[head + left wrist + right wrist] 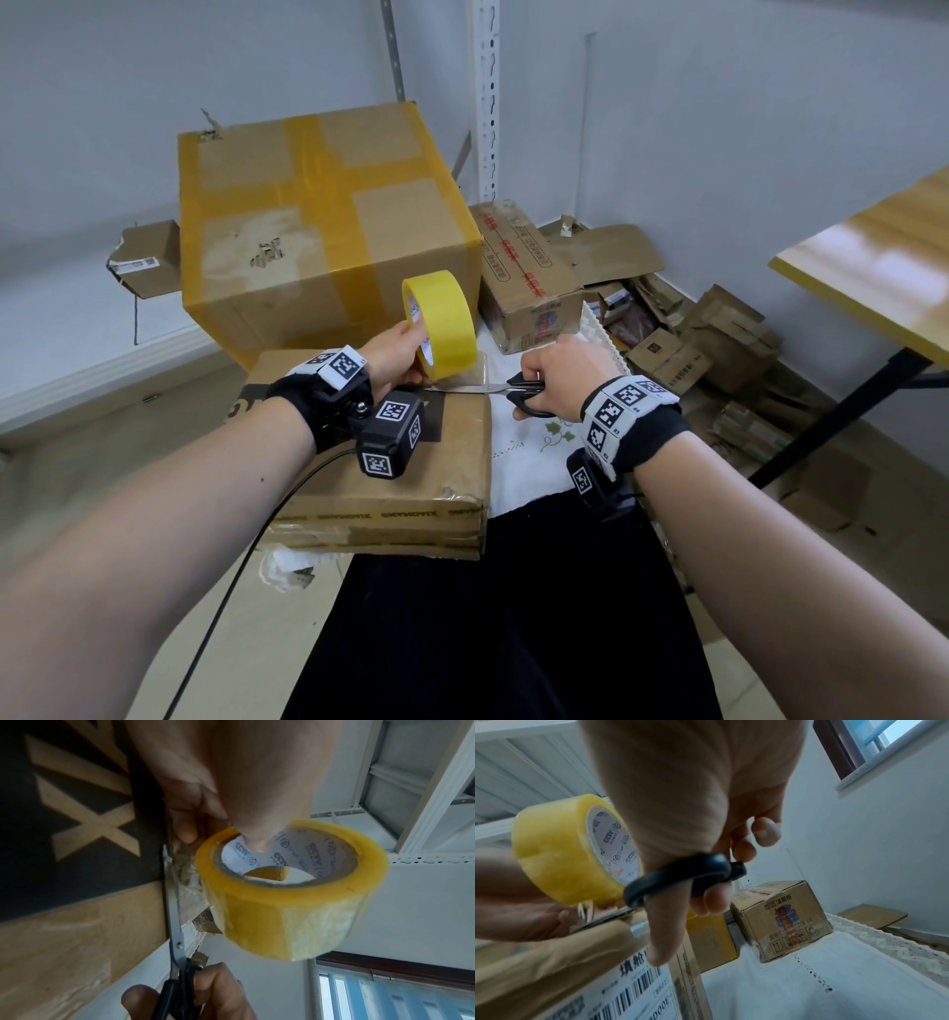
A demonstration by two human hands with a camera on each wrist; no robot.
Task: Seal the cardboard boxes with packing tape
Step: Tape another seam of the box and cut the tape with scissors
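Note:
A flat cardboard box (390, 478) lies in front of me on a white cloth. My left hand (395, 354) holds a yellow roll of packing tape (441, 324) upright just above the box's far right corner, thumb inside the core (257, 845). A short strip of tape (187, 882) runs from the roll down to the box. My right hand (560, 375) grips black-handled scissors (508, 390), thumb and fingers through the loops (680, 876). The blades (174, 902) lie across the strip, close to the box edge. The roll (564, 850) hides the blade tips in the right wrist view.
A large box (328, 226) crossed with yellow tape stands behind the flat one. A smaller printed box (529, 277) sits to its right on the cloth (524, 473). Flattened cardboard (719, 349) is piled on the floor at right, beside a wooden table (873, 267). White shelf posts (485, 97) rise behind.

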